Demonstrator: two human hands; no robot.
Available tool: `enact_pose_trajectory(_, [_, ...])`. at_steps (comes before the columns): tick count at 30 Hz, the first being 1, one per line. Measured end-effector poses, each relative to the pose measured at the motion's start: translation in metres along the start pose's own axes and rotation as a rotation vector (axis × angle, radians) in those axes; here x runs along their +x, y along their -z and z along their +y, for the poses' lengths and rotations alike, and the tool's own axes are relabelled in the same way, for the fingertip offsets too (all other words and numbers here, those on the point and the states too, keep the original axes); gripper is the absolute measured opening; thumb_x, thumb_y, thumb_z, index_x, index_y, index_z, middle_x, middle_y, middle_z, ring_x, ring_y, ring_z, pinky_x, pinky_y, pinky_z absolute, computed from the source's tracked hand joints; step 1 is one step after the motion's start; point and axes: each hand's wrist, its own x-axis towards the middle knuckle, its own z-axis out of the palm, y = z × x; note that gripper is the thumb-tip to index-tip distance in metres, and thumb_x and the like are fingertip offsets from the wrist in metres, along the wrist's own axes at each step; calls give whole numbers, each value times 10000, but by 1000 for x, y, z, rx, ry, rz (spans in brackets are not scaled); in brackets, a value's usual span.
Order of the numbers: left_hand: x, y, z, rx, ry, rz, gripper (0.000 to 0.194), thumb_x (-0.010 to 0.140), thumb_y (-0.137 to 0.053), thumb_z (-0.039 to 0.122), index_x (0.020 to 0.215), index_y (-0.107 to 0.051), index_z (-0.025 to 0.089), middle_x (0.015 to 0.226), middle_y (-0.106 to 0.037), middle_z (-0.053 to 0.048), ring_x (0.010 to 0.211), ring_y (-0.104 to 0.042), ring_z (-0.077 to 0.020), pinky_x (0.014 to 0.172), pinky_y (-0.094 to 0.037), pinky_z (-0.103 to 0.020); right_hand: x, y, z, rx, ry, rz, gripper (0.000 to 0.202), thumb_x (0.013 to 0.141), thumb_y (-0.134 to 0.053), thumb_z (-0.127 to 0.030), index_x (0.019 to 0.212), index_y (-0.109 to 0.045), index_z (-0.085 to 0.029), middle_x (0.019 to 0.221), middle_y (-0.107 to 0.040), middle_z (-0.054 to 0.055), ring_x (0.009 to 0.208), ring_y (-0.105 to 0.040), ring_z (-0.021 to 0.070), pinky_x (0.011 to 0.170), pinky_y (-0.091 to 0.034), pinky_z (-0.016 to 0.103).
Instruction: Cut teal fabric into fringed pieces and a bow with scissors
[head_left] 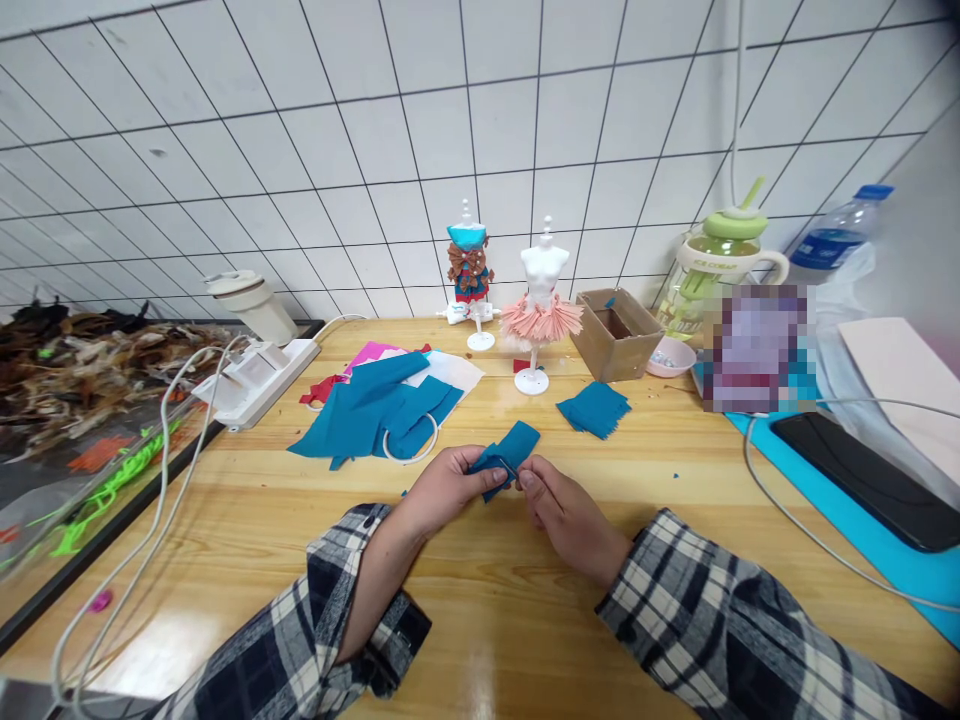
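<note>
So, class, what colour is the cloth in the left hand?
The cloth is teal blue, clearest in the head view.

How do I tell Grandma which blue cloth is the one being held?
Over the wooden table, near the picture's middle, the left hand and the right hand nearly meet. The blue cloth is the small piece in the left hand. The blue heap and blue stack lie on the table; only this blue piece is held.

Teal pieces (594, 410) on wooden table (510, 610)
</note>
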Motion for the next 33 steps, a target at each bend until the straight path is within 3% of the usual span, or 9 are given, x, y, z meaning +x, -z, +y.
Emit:
enact_pose_trajectory(7, [1,2,1,-118,-19,50,260,712,-758,389,840,-737,163,829,-729,-41,787,-623,-180,787,-452,-284,-1,0,-2,8,-6,-2,362,980,-264,-530,870,-438,-233,569,-442,-62,529,-447,135,537,-342,266])
enact_pose_trajectory(15, [0,0,3,-87,-28,37,227,719,-753,381,803,-728,172,784,-724,-20,779,-625,-174,751,-447,-262,0,0,-2,24,-17,-5,355,983,-259,-514,854,-430,-230,557,-429,-66,518,-442,134,542,-353,264])
enact_pose_trajectory(33, [2,2,0,-121,-28,31,258,726,-760,369,878,-737,162,897,-742,-41,801,-619,-163,803,-439,-267,1,2,-4,-21,-29,-18,332,980,-268,-493,835,-419,-235,552,-430,-65,516,-444,137,535,-346,264])
